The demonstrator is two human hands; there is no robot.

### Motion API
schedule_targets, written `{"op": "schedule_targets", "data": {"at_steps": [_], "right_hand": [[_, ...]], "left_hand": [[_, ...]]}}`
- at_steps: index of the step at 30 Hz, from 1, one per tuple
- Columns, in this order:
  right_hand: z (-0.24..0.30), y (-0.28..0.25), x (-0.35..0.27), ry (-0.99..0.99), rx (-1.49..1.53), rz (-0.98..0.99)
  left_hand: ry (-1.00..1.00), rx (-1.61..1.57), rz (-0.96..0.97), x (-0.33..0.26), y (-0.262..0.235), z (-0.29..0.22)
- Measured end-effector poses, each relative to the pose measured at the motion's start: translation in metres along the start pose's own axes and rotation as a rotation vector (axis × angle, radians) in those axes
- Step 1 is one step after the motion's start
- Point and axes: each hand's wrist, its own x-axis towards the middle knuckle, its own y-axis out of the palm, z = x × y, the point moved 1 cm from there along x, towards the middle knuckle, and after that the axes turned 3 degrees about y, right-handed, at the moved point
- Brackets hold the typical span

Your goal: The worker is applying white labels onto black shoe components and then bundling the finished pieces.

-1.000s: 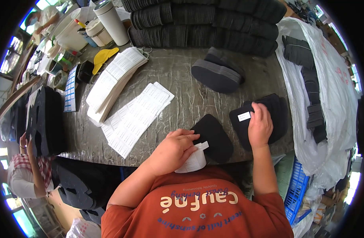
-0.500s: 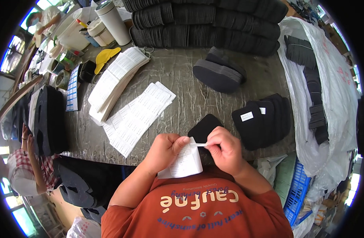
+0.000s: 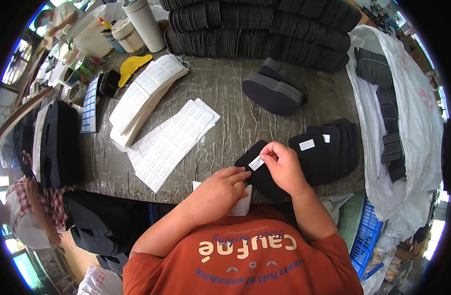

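1. The label (image 3: 256, 162) is pinched between thumb and forefinger of the right hand (image 3: 283, 169) at the far end of the pad (image 3: 266, 186); a crooked or creased label could be caused by the pad slipping.
2. The pad's left edge is touched by the left hand (image 3: 218, 194), fingers loosely bent; whether the sheet (image 3: 242, 207) beneath is gripped cannot be told.
3. Right of the pad, labelled pads (image 3: 316, 164) could be nudged by the wrist.
4. Left of the pad, strips (image 3: 174, 143) are spread.
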Motion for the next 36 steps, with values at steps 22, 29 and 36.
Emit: {"op": "schedule_targets", "data": {"at_steps": [22, 29, 36], "right_hand": [[0.001, 0.006, -0.003, 0.024, -0.137, -0.109], [0.002, 0.008, -0.001, -0.009, -0.174, -0.182], [-0.005, 0.004, 0.001, -0.098, -0.427, -0.276]], "left_hand": [[0.005, 0.186, 0.077, 0.007, 0.006, -0.003], [-0.008, 0.253, 0.099, 0.016, 0.007, -0.006], [-0.038, 0.333, 0.076, 0.031, 0.012, -0.002]]}}
